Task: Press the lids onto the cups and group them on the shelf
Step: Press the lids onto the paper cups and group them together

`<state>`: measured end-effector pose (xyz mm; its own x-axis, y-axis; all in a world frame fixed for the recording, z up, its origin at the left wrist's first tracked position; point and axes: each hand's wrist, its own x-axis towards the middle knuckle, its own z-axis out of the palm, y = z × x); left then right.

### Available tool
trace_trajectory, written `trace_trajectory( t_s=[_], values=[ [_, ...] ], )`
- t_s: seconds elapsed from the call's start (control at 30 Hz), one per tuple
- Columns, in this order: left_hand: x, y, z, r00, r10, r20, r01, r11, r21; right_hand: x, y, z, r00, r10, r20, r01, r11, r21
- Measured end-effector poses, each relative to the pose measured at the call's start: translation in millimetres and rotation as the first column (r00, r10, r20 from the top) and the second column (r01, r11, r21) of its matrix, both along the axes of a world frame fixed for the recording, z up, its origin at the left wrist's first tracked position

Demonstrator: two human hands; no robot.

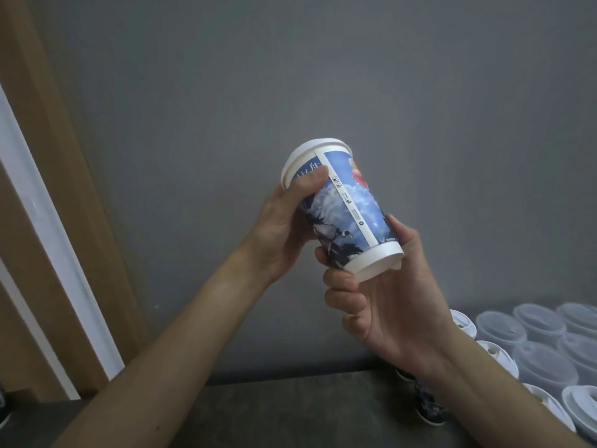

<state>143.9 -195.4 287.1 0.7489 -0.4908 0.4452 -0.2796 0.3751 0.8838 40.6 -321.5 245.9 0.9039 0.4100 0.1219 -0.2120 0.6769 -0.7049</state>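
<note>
Both hands hold one printed paper cup [347, 205] up in the air in front of a grey wall [355, 76], well above the dark desk [290, 412]. The cup is tilted, its white lid [302, 155] pointing up and away to the left, its base rim toward the lower right. The left hand [284, 227] is wrapped around the upper body of the cup, thumb lying just under the lid's skirt; this grip is closed firmly on the cup wall. The right hand [384, 305] cups the bottom end, fingers curled around the lower wall and base, so that grip is closed on the same cup too.

The lid looks seated all round on the side that shows, though the far edge is hidden. Below and to the right of the right grip stand lidded cups, some with clear lids [546, 363], some with white lids [581, 405]; more printed cups [429, 405] lie partly hidden under the right forearm.

The cup probably weighs little and seems empty, judging by how freely it is tilted. Thin paper wall dents if squeezed mid-body; the stiffer places to hold are the rolled rim under the lid and the base ring. The glossy print may be slightly slippery, so a wrapped hold suits better than a pinch.
</note>
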Motion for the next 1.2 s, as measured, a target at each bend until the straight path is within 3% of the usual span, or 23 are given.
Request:
trace_trajectory(
  t_s=[0.2,0.3,0.43,0.57,0.9,1.0,1.1,1.13,1.2],
  values=[
    [-1.9,-4.8,1.4,0.994,0.084,-0.065,-0.081,0.996,0.045,4.4,-1.6,-8.7,0.998,0.065,-0.002,-0.064,0.996,0.061],
    [-0.3,-3.8,1.9,0.988,0.136,-0.071,-0.132,0.990,0.058,2.9,1.2,-6.0,0.997,-0.060,-0.047,0.060,0.998,-0.016],
    [9.9,0.3,-0.7,0.965,0.250,-0.080,-0.241,0.965,0.101,4.2,0.7,-2.9,0.970,-0.244,0.011,0.242,0.952,-0.186],
    [7.9,1.2,-4.4,0.984,0.048,-0.169,-0.022,0.989,0.149,-1.5,1.6,4.5,0.992,-0.072,-0.101,0.070,0.997,-0.025],
    [5.4,-6.3,-14.1,0.943,-0.072,-0.326,0.101,0.992,0.074,-0.4,8.1,19.2,0.998,-0.026,-0.053,0.022,0.997,-0.074],
    [9.6,-6.3,-14.6,0.946,0.122,-0.300,-0.081,0.986,0.148,4.0,7.7,15.5,0.993,-0.113,-0.043,0.104,0.977,-0.187],
    [24.7,0.8,-18.2,0.897,0.439,-0.055,-0.424,0.889,0.173,8.8,10.6,-0.2,0.970,-0.241,-0.037,0.218,0.925,-0.311],
    [26.8,3.2,-18.8,0.889,0.457,-0.003,-0.451,0.880,0.151,9.4,12.3,-5.4,0.969,-0.244,-0.043,0.218,0.922,-0.321],
    [25.7,5.5,-17.9,0.940,0.331,-0.086,-0.318,0.938,0.134,8.4,14.5,-11.6,0.982,-0.177,-0.065,0.156,0.956,-0.248]
  ],
)
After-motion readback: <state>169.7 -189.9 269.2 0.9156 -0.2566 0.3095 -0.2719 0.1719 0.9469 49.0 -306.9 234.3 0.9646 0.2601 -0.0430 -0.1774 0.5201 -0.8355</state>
